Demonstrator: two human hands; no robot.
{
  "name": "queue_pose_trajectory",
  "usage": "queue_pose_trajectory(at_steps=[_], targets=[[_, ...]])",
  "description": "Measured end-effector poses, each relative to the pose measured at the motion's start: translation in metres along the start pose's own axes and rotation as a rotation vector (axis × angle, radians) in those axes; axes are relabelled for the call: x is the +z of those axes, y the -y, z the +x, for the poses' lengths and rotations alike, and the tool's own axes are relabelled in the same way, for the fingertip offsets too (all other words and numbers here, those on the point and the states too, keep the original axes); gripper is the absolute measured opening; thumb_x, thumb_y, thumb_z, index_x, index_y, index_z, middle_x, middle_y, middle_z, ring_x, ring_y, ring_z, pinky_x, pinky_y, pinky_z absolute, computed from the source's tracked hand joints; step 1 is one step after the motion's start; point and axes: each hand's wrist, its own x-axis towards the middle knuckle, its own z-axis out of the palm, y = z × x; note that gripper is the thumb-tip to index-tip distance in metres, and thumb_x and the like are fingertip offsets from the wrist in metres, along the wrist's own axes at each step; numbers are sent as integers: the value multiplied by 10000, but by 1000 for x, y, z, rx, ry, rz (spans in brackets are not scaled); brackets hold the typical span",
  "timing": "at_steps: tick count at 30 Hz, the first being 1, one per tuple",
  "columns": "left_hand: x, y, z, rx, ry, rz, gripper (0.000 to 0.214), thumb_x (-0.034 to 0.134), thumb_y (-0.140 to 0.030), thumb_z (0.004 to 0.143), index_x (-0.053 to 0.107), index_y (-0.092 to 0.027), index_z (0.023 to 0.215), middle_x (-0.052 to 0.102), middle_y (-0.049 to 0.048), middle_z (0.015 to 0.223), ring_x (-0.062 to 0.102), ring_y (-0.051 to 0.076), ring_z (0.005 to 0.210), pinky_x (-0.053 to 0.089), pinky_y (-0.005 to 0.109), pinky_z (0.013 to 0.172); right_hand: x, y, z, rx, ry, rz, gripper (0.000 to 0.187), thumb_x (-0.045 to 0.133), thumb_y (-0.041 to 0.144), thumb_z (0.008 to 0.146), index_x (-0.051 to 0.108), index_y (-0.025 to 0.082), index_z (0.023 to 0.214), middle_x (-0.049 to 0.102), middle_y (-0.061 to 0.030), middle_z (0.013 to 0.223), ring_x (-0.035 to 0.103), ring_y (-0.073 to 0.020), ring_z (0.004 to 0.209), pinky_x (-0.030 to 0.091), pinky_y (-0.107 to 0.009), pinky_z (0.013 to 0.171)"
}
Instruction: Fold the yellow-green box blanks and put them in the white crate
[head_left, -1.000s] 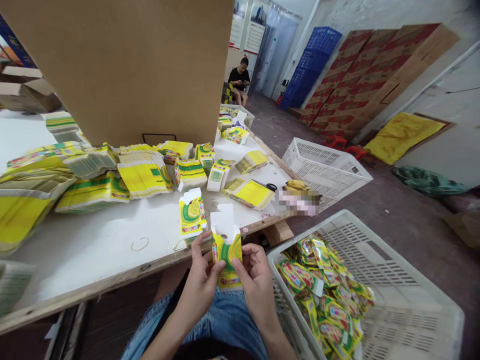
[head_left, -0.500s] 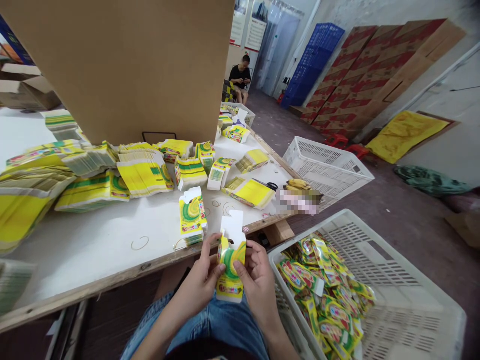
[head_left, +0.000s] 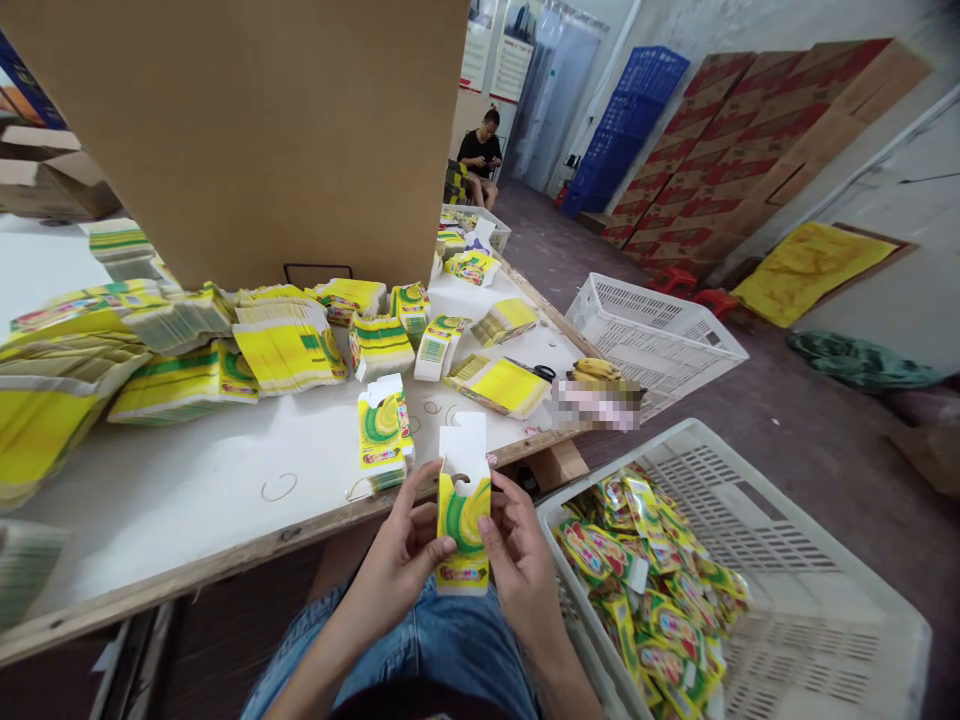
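A small yellow-and-green carton [head_left: 463,525] is held upright over the lap, just off the near edge of the table [head_left: 187,505]. It is pinched from both sides. The grip of the left hand [head_left: 401,560] is closed on its left edge, with the thumb laid across the printed front. The grip of the right hand [head_left: 519,560] is closed on the right edge, thumb likewise pressed to the front. The white top flap [head_left: 463,450] is stood straight up, open.

Just beyond, a short stack of flat cartons [head_left: 382,435] is seen on the table, with rubber bands [head_left: 279,488] scattered near it. Further bundles [head_left: 289,350] are spread before a tall cardboard sheet [head_left: 247,130].

To the right, a white crate [head_left: 817,610] is set close beside the knee, its near end heaped with bright packets [head_left: 649,595]. A second crate [head_left: 652,335] is seen further off on the floor, and a person [head_left: 480,165] is seated far back.
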Motion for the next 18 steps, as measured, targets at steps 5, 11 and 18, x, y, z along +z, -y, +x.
queue_pose_trajectory(at_steps=[5, 11, 18], targets=[[-2, -3, -2, -40, 65, -77, 685, 700, -290, 881, 288, -294, 1429, 718, 94, 1140, 709, 256, 1012, 532, 339, 848, -7, 5, 2, 31, 60, -2, 423, 598, 344, 956, 504, 244, 1356, 699, -74, 1048, 674, -194, 883, 555, -293, 782], [-2, -2, -4, -127, 79, -104, 594, 773, -270, 818, 367, -270, 1252, 723, 19, 905, 709, 183, 809, 517, 270, 736, -18, 13, 10, 67, 167, -70, 279, 563, 379, 967, 521, 214, 1189, 597, 12, 761, 532, -137, 646, 425, -219, 570], [4, -2, -4, -136, 91, -103, 438, 780, -322, 811, 427, -241, 1057, 649, -24, 837, 650, 116, 730, 477, 202, 651, -19, 20, 13, 79, 257, -120, 247, 527, 407, 976, 599, 189, 887, 531, 22, 699, 455, -117, 599, 351, -220, 540]])
